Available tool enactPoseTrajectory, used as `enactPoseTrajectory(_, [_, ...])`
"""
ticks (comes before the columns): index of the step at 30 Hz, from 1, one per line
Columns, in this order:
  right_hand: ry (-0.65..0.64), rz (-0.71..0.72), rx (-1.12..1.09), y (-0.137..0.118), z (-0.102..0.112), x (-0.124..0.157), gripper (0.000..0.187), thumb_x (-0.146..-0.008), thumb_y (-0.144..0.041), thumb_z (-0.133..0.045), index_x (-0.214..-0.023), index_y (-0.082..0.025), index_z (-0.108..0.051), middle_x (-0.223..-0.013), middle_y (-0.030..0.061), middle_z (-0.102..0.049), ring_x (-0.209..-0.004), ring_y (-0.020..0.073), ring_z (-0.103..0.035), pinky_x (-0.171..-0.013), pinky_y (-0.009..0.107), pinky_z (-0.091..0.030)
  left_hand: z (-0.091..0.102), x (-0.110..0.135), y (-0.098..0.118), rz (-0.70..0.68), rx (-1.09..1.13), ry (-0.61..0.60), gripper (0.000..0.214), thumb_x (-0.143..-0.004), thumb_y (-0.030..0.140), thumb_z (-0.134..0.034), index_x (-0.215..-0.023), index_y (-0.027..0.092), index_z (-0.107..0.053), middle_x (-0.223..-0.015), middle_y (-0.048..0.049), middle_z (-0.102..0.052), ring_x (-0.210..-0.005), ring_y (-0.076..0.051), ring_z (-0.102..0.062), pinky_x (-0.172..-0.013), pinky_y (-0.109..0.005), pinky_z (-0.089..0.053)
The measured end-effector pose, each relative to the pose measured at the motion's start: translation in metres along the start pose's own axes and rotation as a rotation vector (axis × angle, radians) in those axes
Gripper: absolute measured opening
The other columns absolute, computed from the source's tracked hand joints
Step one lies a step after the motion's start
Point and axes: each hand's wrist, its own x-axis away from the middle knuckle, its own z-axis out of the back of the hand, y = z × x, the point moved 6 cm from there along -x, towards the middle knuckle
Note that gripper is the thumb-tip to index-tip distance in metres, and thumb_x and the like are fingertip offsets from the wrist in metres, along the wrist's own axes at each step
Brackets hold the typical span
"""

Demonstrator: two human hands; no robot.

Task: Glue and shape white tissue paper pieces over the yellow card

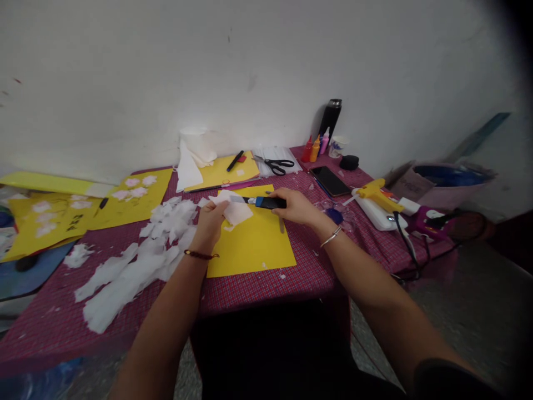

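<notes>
"What's in your left hand?"

"My left hand (210, 222) is closed on a white piece (239, 213), pinched between thumb and fingers above a yellow sheet (254, 250) on the bench (314, 266)."

"And the right?"

"My right hand (297, 205) is wrapped round a blue-and-black tool (270, 203). Its front end points left, to the white piece; I can't tell whether they touch."

"What lies to your left?"

"A loose heap of torn white scraps (137, 266), just beside my left forearm. Past it lies a yellow card (120, 214) with pale pink flowers on it."

"And beyond your hands?"

"Black-handled scissors (283, 164), near the wall. To their right stand small squeeze bottles (315, 148) beside a dark flask (331, 118). A phone (330, 181) lies nearer me, and a yellow glue gun (377, 194) is off to the right."
</notes>
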Motion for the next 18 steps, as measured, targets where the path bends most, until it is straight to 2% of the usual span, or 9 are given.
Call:
enactPoseTrajectory(4, [0.008,-0.043,-0.055,-0.004,-0.005,0.001,0.037,-0.075,-0.017,-0.067,-0.112,-0.017,-0.067,-0.109,0.0097,-0.069,-0.1,0.024,-0.063,-0.088,0.036,-0.047,-0.004,0.004,0.002,-0.029,-0.01,0.017,0.014,-0.057,0.022,-0.074,-0.066,0.015,-0.066,-0.062,-0.0006,-0.067,-0.062,-0.014,-0.063,-0.053,-0.02,-0.044])
enactPoseTrajectory(8, [-0.017,-0.057,-0.062,-0.008,-0.01,0.001,0.036,-0.075,-0.02,-0.068,-0.111,-0.015,-0.067,-0.107,0.0101,-0.07,-0.096,0.0233,-0.064,-0.085,0.035,-0.046,-0.007,0.006,0.003,-0.048,-0.026,0.006,0.017,-0.056,0.019,-0.071,-0.072,0.015,-0.068,-0.066,-0.0005,-0.068,-0.069,-0.016,-0.064,-0.057,-0.02,-0.044])
enactPoseTrajectory(14, [0.025,-0.068,-0.038,-0.019,-0.016,0.002,0.034,-0.077,-0.02,-0.066,-0.11,-0.013,-0.066,-0.107,0.0109,-0.07,-0.094,0.0226,-0.063,-0.083,0.033,-0.046,-0.016,0.011,-0.001,-0.017,-0.022,-0.034,0.019,-0.056,0.019,-0.07,-0.074,0.014,-0.067,-0.073,-0.0031,-0.071,-0.08,-0.02,-0.067,-0.067,-0.025,-0.05])
enactPoseTrajectory(18, [0.026,-0.067,-0.001,-0.027,-0.018,0.001,0.033,-0.077,-0.022,-0.066,-0.109,-0.014,-0.066,-0.107,0.011,-0.07,-0.093,0.0234,-0.063,-0.083,0.034,-0.046,-0.019,0.012,-0.001,-0.045,-0.017,-0.059,0.018,-0.057,0.018,-0.07,-0.074,0.015,-0.067,-0.077,-0.0036,-0.073,-0.084,-0.021,-0.068,-0.07,-0.026,-0.052])
